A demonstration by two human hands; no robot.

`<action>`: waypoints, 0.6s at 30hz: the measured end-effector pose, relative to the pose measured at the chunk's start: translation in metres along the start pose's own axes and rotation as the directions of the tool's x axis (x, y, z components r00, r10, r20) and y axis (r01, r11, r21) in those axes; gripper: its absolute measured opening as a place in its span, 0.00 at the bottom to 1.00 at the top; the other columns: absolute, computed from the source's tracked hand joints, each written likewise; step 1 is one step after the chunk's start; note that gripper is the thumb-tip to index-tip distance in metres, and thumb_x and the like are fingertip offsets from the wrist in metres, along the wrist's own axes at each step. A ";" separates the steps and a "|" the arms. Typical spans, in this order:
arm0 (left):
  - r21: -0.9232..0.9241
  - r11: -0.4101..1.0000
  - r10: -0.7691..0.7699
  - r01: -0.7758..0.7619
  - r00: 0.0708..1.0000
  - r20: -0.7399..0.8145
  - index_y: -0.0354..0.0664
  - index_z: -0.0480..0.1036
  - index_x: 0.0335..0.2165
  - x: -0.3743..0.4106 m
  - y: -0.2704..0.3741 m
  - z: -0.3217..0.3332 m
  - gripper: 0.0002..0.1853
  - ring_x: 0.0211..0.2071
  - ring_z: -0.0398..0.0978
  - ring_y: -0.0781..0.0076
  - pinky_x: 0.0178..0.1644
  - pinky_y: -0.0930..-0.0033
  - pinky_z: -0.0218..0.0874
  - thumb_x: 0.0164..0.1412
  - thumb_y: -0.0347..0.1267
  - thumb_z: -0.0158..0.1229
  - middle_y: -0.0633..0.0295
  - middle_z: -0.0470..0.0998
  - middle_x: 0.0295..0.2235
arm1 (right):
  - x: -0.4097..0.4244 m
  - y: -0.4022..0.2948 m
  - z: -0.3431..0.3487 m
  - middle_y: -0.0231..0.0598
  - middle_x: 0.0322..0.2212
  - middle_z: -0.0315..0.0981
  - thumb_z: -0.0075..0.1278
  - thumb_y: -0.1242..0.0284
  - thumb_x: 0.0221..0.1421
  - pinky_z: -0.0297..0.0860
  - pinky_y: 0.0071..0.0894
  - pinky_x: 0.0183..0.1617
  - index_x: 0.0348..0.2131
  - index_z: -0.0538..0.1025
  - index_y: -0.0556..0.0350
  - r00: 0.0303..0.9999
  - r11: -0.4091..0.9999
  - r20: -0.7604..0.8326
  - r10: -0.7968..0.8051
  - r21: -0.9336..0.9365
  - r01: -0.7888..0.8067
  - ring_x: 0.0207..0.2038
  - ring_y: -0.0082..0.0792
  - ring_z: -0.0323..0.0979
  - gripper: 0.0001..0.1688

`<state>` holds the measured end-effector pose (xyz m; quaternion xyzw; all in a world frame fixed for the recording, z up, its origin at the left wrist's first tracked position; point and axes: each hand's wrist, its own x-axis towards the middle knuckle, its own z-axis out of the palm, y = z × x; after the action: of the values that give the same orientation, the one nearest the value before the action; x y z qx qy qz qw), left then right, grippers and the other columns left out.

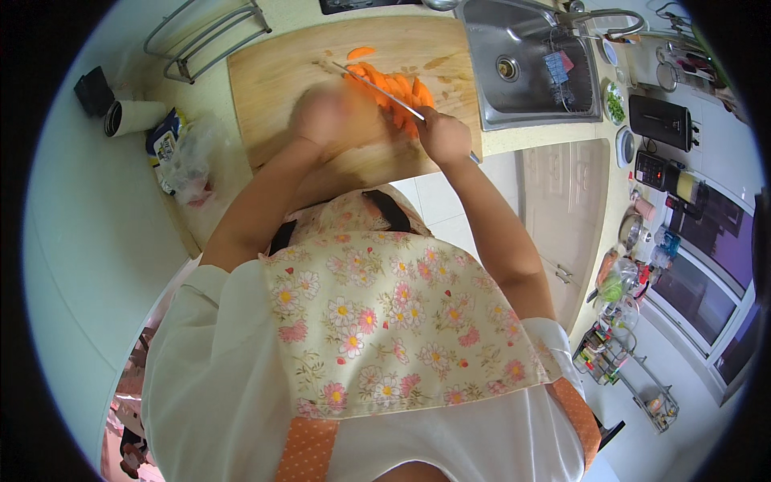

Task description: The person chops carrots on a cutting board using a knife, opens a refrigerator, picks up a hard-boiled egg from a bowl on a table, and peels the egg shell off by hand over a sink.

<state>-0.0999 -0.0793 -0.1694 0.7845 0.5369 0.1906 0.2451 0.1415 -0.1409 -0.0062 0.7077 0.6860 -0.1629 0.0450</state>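
Note:
A wooden cutting board (277,72) lies before me with a pile of sliced carrot (400,87) at its middle right. One slice (361,52) rests apart, near the far edge. My right hand (446,137) grips the handle of a kitchen knife (391,96). Its blade points to the far left and lies over or along the left side of the pile. My left hand (319,114) is above the board, left of the carrot. Motion blur hides its fingers, and whether anything is in them cannot be made out.
A steel sink (482,72) with a faucet (626,24) adjoins the board's right side. At the left are a metal rack (211,39), a clear plastic bag (193,159) and a white cup (135,117). A plate of chopped greens (614,103) sits on the counter beyond the sink.

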 end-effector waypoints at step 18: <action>-0.179 0.980 -0.050 0.087 0.978 0.202 0.41 0.70 0.31 -0.003 0.066 -0.044 0.10 0.33 0.72 0.59 0.37 0.63 0.65 0.45 0.26 0.58 0.58 0.72 0.31 | 0.024 0.093 0.012 0.38 0.28 0.76 0.54 0.71 0.41 0.68 0.39 0.37 0.41 0.74 0.43 0.921 0.998 -0.386 0.055 0.053 -0.038 0.32 0.41 0.74 0.22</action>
<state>-0.0761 -0.0948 -0.0949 0.7538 0.5167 0.1531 0.3759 0.2316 -0.1267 -0.0398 0.7428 0.6606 -0.0340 -0.1030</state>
